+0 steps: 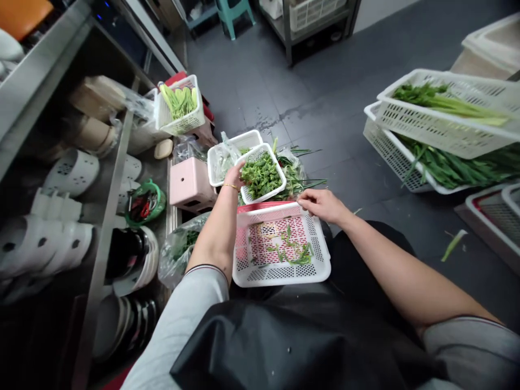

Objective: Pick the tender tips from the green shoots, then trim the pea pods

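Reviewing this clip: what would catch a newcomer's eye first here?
Probably the large white basket in front of the person, with only a few green scraps in it. Just beyond sits a smaller basket heaped with leafy greens, the left hand at its edge. Off to the right, stacked baskets hold long green stalks.

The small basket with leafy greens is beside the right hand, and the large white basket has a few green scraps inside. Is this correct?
Not quite: the head view shows the small basket beside the left hand. The large white basket does have green scraps inside.
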Demonstrator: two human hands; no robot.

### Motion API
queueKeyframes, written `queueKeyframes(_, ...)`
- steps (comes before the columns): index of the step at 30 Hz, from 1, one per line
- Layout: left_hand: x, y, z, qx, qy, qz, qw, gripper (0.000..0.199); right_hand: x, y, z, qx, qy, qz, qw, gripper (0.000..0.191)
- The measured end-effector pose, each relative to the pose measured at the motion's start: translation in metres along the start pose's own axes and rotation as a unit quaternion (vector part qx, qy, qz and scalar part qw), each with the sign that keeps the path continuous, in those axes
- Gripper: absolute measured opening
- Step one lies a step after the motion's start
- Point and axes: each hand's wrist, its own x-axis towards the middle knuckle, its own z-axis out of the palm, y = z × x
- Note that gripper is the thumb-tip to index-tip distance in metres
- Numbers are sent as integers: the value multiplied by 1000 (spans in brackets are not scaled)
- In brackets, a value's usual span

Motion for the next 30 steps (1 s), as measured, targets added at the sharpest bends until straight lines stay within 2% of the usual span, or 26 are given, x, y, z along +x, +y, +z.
queueKeyframes(2, 13, 9, 4, 33, 18, -22, 999, 55, 0, 1, -3, 11, -6, 6, 1000, 19)
queueKeyframes(4, 13, 16, 1, 66, 19, -7, 998, 58, 1, 3, -5, -10, -9, 7, 1000, 19)
queueKeyframes(6, -2, 14, -11, 97, -3, 42, 994, 54, 2, 6, -5, -68, -5, 25, 997, 20)
queueKeyframes(8, -32, 0, -34, 132, -14, 112, 985, 50, 2, 9, -4, -147, -1, 64, 987, 26)
queueKeyframes(11, -94, -46, -81, 213, 59, 219, 950, 53, 0, 15, 2, -259, -2, 112, 959, 49)
queueKeyframes(12, -115, -66, -95, 221, 83, 218, 947, 55, -1, 17, 4, -286, -1, 124, 950, 56)
queueKeyframes(14, -154, -110, -115, 203, 82, 139, 966, 57, 0, 23, 10, -321, -4, 149, 935, 64)
queueKeyframes(16, -183, -148, -122, 136, 40, 64, 988, 55, 2, 29, 17, -309, -35, 171, 935, 61)
queueKeyframes(17, -193, -163, -122, 96, 21, 48, 994, 52, 2, 31, 21, -283, -54, 186, 939, 55)
queueKeyframes(19, -206, -183, -122, 27, 8, 56, 998, 47, -1, 29, 29, -209, -71, 216, 951, 43)
queueKeyframes(20, -211, -187, -123, 5, 15, 67, 998, 46, -7, 24, 33, -174, -58, 215, 959, 39)
queueKeyframes(22, -219, -187, -134, -22, 38, 97, 994, 47, -26, 6, 38, -132, -4, 142, 981, 39)
queueKeyframes(24, -229, -183, -153, -52, 55, 140, 987, 49, -57, -19, 44, -131, 71, -9, 989, 43)
queueKeyframes(26, -243, -182, -175, -72, 68, 186, 978, 55, -92, -40, 51, -162, 128, -154, 966, 49)
queueKeyframes(27, -250, -184, -185, -71, 74, 206, 973, 58, -109, -46, 55, -182, 134, -215, 950, 50)
queueKeyframes(30, -266, -198, -205, 0, 81, 235, 969, 54, -151, -39, 74, -238, 83, -354, 901, 47)
